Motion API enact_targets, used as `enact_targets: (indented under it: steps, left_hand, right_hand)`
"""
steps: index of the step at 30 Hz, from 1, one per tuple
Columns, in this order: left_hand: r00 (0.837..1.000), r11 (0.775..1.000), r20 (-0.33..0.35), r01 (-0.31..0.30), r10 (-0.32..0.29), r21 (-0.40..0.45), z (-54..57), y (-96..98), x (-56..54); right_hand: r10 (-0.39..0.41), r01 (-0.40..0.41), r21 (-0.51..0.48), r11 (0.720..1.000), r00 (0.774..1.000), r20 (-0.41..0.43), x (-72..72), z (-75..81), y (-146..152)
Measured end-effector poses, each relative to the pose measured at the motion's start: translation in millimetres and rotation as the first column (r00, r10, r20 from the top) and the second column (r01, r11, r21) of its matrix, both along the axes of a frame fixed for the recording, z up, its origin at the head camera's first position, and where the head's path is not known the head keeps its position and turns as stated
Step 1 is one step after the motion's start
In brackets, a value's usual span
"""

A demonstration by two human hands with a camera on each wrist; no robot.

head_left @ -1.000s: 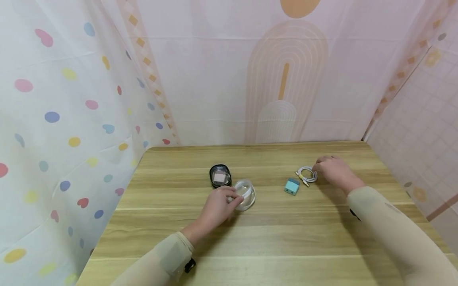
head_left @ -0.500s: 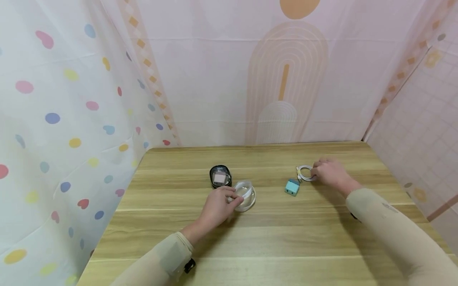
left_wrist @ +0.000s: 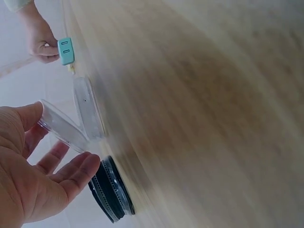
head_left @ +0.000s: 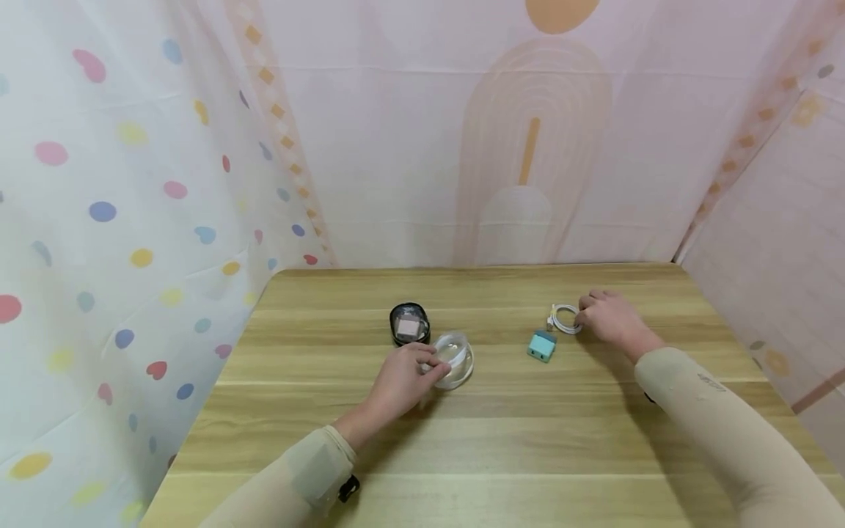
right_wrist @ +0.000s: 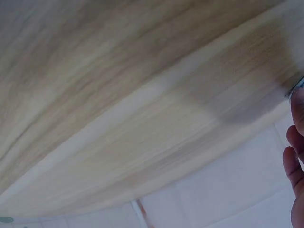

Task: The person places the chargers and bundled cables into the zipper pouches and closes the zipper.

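Note:
My left hand (head_left: 399,378) holds up the hinged lid (left_wrist: 64,124) of a clear round case between thumb and fingers. The case's base (left_wrist: 88,107) rests on the table, tilted away from the lid like an opened clam. At the right, my right hand (head_left: 610,323) pinches the edge of a coiled white cable (head_left: 562,330), which lies on the table with a yellowish tie. Its fingertips are partly hidden behind the hand. Just left of the coil sits a turquoise two-port charger plug (head_left: 542,346). In the right wrist view, only some fingers (right_wrist: 297,142) show at the edge.
A black-rimmed zip case (head_left: 393,334) with a pale pink charger plug (head_left: 408,328) inside stands behind my left hand. The wooden table (head_left: 502,440) ends at a patterned curtain (head_left: 396,147) at the back.
My right hand has moved slightly left onto the coil. The cable has turned, its plug ends now toward the left near the charger plug. The left hand keeps holding the lid.

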State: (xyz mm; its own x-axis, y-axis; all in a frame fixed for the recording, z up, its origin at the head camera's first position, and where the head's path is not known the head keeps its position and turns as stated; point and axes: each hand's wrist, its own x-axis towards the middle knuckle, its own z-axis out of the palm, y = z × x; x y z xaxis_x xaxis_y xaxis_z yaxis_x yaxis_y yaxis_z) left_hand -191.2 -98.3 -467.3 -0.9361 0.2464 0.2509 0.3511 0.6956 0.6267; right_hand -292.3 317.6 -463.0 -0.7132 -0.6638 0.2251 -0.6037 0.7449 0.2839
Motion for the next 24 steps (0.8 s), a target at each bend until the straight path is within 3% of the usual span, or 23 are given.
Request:
enact_targets:
  steps: [9, 18, 21, 24]
  left_hand:
    - [1.000, 1.000, 0.028, 0.013, -0.013, 0.024, 0.7, 0.2, -1.2]
    - [1.000, 0.997, 0.022, -0.002, 0.001, 0.071, 2.1, -0.3, -3.2]
    - [1.000, 0.998, 0.006, -0.002, 0.002, 0.060, 2.1, -1.1, -3.5]
    - [1.000, 0.998, -0.001, -0.001, 0.001, 0.057, 2.3, -1.3, -3.3]
  right_hand:
    - [0.022, -0.023, -0.064, 0.998, 1.000, -0.013, -0.2, -5.5, -1]
    - [-0.016, 0.024, 0.152, 0.988, 0.999, -0.051, 4.8, -6.6, -12]
    - [-0.073, 0.077, 0.132, 0.988, 0.997, -0.031, 7.2, -6.8, -15]
    - [-0.126, 0.126, 0.047, 0.991, 0.992, 0.009, 9.8, -3.7, -17]
